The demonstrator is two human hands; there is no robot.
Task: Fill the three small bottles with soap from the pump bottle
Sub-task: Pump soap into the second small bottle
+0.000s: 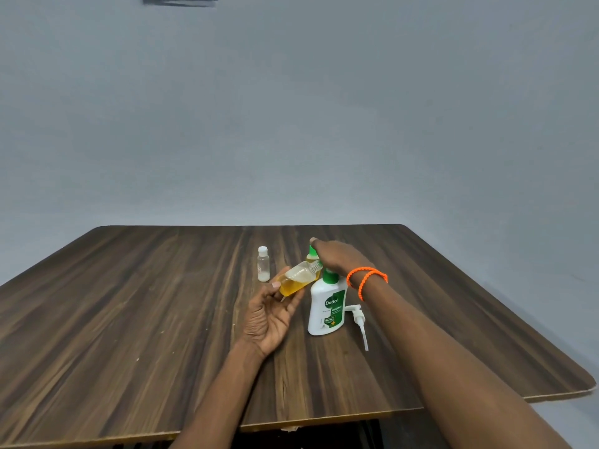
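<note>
The left hand (269,315) curls its fingers (285,298) round a tilted, uncapped small bottle (299,280) partly filled with amber soap, while the right hand's (337,257) fingers pinch a green cap (312,251) just beyond the pump bottle (325,311) on the bench (129,303).

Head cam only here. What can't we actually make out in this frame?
- Third small bottle: the right hand covers most of it; only a green cap and some yellow show, fill level hidden.
- Right hand's grip: fingers face away from the camera, contact unclear.
- Pump bottle: opaque, soap level unseen; small label print unreadable.
- Clear bottle: too small to judge contents.
</note>
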